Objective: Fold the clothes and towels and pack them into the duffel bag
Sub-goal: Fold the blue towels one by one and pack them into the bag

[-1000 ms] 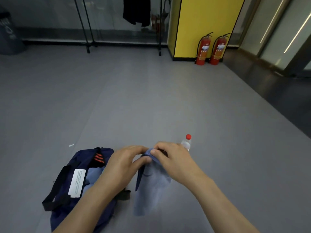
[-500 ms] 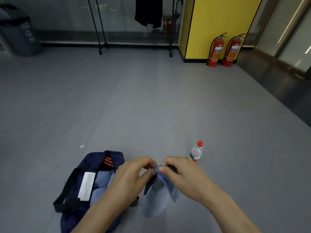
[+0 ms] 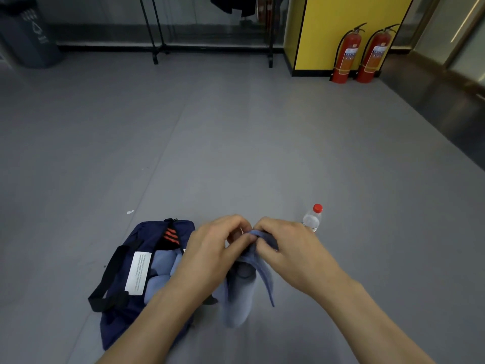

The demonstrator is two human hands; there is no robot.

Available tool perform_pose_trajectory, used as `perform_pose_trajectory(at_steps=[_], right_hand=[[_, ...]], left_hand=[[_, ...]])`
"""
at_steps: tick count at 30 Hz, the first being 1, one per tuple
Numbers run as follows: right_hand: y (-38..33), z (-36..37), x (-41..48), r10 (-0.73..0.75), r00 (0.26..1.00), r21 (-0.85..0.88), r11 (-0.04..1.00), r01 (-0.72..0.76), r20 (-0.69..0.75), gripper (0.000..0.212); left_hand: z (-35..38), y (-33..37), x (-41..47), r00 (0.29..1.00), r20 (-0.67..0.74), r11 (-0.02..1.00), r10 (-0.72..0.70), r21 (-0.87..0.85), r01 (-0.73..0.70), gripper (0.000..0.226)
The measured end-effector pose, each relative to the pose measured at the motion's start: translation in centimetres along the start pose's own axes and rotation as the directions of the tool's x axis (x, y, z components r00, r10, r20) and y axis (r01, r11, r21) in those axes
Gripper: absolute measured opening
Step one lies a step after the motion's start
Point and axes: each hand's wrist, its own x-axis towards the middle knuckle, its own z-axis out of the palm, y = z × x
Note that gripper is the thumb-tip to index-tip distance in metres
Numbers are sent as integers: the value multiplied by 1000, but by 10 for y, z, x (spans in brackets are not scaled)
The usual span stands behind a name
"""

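A light blue towel (image 3: 240, 298) hangs from both my hands above the grey floor. My left hand (image 3: 212, 250) and my right hand (image 3: 287, 249) pinch its top edge side by side, fingertips almost touching. The navy duffel bag (image 3: 123, 295) lies open on the floor just left of the towel, under my left forearm. It has black straps, orange stripes and a white label. Light blue folded cloth (image 3: 161, 274) lies inside the bag.
A clear water bottle (image 3: 312, 219) with a red cap stands on the floor just beyond my right hand. Two red fire extinguishers (image 3: 359, 53) stand by a yellow wall at the back right. A clothes rack (image 3: 210, 27) and a grey bin (image 3: 26, 35) are far behind.
My hands have stayed together on the towel's top edge while the towel hangs narrower, more bunched. The camera view has tilted down and shifted.
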Motion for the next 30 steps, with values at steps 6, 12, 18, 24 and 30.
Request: perform_pose_trajectory(at_steps=[6,12,18,24,30], right_hand=[[-3,3,0,-35,998,-206,978,22,-57,42],[-11,-4,-5,-71,988,-192,980,44,-137,58],[-12,-14,-9,-24,986,-270,963,-22,-163,29],[-4,-25,-14,13,978,-249,966,-66,-210,44],[1,-28,-21,32,966,-217,972,-90,-258,23]], left_hand=[[-4,-2,-2,992,-98,996,78,41,-74,9],[-6,-3,-7,988,-107,991,113,86,-104,9],[-16,-16,-3,991,-102,959,83,278,-51,15],[-29,-30,-3,992,-122,925,26,379,22,14],[-37,-37,-7,991,-136,936,-15,347,62,10]])
